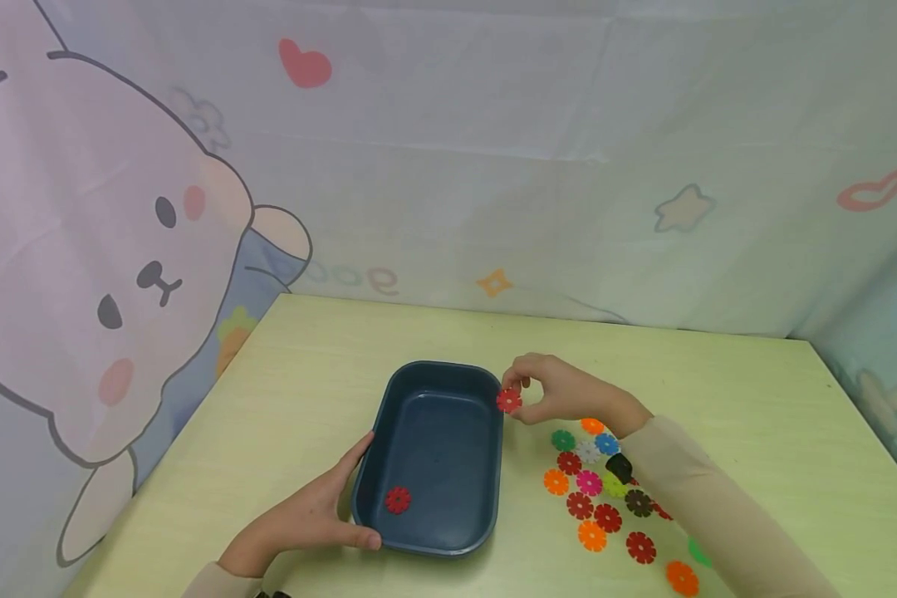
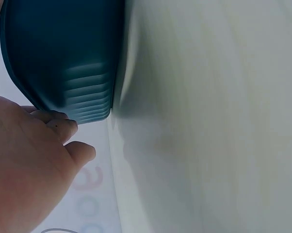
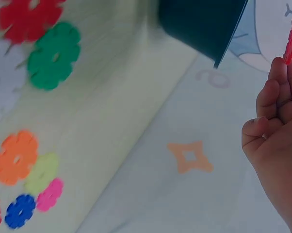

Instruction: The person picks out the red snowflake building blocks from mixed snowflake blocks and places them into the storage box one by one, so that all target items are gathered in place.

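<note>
A dark blue plastic bin [image 1: 441, 440] stands on the table, and one red snowflake disc [image 1: 399, 500] lies in its near left part. My left hand [image 1: 306, 517] holds the bin at its near left corner, thumb on the near side and fingers along the left side. Just beside the bin's right rim, my right hand [image 1: 564, 392] pinches another red snowflake disc [image 1: 509, 400] between thumb and fingertips. The left wrist view has the left hand [image 2: 34, 155] at the bin's ribbed outer wall [image 2: 88, 92]. In the right wrist view the pinched disc [image 3: 291, 47] appears edge-on.
Several loose snowflake discs, including orange [image 1: 556, 482], green [image 1: 563, 440], pink [image 1: 589, 482] and dark brown [image 1: 639, 502] ones, lie scattered right of the bin. The right forearm covers part of them. A printed cloth [image 1: 456, 166] hangs behind the pale table [image 1: 329, 365].
</note>
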### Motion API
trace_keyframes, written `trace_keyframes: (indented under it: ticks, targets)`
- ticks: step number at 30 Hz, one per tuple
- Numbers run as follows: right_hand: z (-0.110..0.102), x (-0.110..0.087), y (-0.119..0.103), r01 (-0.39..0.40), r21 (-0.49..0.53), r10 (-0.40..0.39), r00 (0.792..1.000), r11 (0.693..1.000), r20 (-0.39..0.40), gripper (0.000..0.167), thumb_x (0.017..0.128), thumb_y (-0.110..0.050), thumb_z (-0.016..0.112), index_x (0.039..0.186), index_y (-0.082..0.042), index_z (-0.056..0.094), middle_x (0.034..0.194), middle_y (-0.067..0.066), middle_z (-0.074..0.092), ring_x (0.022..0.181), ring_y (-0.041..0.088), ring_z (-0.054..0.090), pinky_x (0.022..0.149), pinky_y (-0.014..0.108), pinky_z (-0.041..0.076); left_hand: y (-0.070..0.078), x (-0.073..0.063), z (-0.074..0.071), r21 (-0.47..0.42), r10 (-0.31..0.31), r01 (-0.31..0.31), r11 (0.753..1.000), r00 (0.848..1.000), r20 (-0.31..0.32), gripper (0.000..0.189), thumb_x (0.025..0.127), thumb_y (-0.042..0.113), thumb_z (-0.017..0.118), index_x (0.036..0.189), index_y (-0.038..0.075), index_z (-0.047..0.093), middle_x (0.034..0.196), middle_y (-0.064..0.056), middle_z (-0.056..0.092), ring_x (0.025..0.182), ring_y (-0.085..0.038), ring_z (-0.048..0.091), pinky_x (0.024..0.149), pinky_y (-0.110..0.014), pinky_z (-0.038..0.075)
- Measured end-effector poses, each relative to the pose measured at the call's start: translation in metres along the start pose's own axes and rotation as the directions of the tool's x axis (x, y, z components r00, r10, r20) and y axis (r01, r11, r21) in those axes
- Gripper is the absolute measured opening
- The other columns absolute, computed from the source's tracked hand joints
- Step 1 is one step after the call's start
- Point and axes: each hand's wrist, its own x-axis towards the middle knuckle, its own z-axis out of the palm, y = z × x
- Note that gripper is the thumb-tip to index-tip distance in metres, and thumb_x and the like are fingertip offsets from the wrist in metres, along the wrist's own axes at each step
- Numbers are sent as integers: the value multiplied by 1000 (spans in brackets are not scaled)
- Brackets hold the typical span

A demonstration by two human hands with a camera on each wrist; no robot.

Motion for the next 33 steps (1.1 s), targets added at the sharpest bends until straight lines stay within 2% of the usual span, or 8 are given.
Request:
trace_keyframes:
  ticks: [4, 9, 15, 22, 28, 33]
  targets:
    - [7, 11, -7, 44, 7, -44, 999, 999, 21, 22, 81, -14, 71, 102, -14, 66, 96, -5, 59, 94, 24, 53, 84, 43, 48, 0, 0, 0, -16, -5, 5, 1000, 1000, 9, 120, 75, 28, 84, 156, 15, -3, 161, -17, 6, 145, -39, 12, 106, -64, 24]
    - [19, 25, -15, 67, -12, -67, 997, 998, 36, 26, 80, -17, 74, 104, -12, 66, 98, -4, 60, 94, 18, 55, 84, 40, 50, 0, 0, 0, -24, -6, 6, 1000, 1000, 14, 119, 76, 27, 84, 156, 16, -4, 161, -16, 5, 145, -39, 12, 105, -65, 24]
    - [38, 40, -21, 105, -32, -102, 991, 994, 87, 28, 80, -17, 73, 105, -10, 65, 98, -3, 59, 97, 24, 56, 87, 40, 50, 2, -1, 0, -16, -12, 12, 1000, 1000, 9, 120, 76, 28, 84, 156, 15, -4, 161, -17, 6, 145, -40, 13, 106, -65, 24]
    - [58, 55, -30, 158, -96, -145, 981, 983, 132, 27, 79, -20, 72, 104, -10, 67, 95, -4, 59, 92, 16, 54, 84, 29, 47, 2, 0, -1, -33, -15, 15, 999, 1000, 18, 120, 76, 27, 84, 156, 13, -3, 161, -17, 6, 145, -38, 13, 107, -63, 24]
    - [70, 66, -35, 170, -131, -151, 979, 977, 139, 28, 79, -22, 73, 104, -12, 67, 95, -5, 59, 90, 10, 51, 83, 25, 45, 2, -1, -2, -52, -19, 20, 998, 1000, 22, 120, 76, 27, 84, 156, 14, -4, 161, -16, 6, 145, -38, 13, 107, -63, 23]
    - [78, 75, -37, 188, -128, -170, 975, 974, 140, 29, 78, -23, 74, 103, -11, 67, 94, -5, 60, 89, 10, 51, 82, 25, 45, 3, -3, -4, -72, -35, 37, 997, 999, 30, 119, 76, 28, 83, 156, 14, -4, 161, -17, 6, 145, -39, 13, 108, -63, 23]
